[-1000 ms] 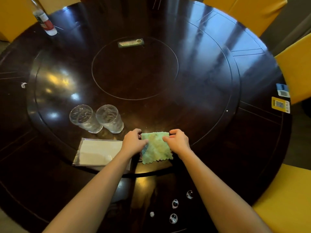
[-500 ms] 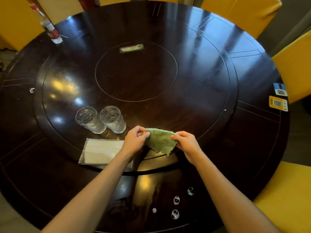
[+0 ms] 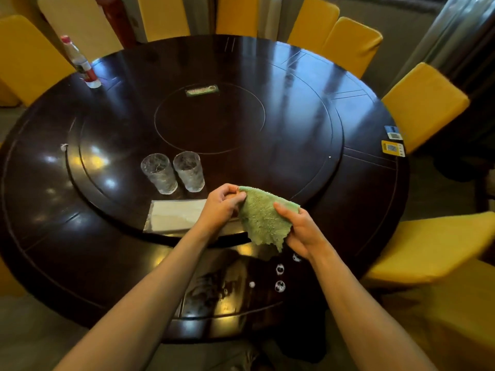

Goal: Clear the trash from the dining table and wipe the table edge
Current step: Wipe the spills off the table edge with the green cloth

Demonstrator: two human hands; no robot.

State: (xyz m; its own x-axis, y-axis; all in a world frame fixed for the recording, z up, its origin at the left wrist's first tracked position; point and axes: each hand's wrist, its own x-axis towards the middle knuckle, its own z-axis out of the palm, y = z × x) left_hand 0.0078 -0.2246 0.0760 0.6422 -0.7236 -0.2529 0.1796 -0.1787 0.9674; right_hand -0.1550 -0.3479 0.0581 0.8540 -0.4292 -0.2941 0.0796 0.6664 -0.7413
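Note:
A green cloth (image 3: 261, 218) hangs in the air above the near part of the round dark table (image 3: 361, 188). My left hand (image 3: 218, 206) pinches its upper left corner. My right hand (image 3: 301, 231) grips its right side, thumb on top. The cloth's lower edge dangles over the table's near rim. A small white scrap (image 3: 63, 147) lies at the table's left edge. Small round bits (image 3: 280, 285) sit on the rim just below the cloth.
Two clear glasses (image 3: 172, 172) stand left of my hands, beside a flat pack of white napkins (image 3: 174, 215). A bottle (image 3: 80, 62) stands far left, a green packet (image 3: 202, 91) near the centre, cards (image 3: 392, 147) at the right edge. Yellow chairs (image 3: 423, 103) ring the table.
The cloth lay flat on the table under both hands; both hands have lifted it and it now hangs loosely between them. The view has pulled back.

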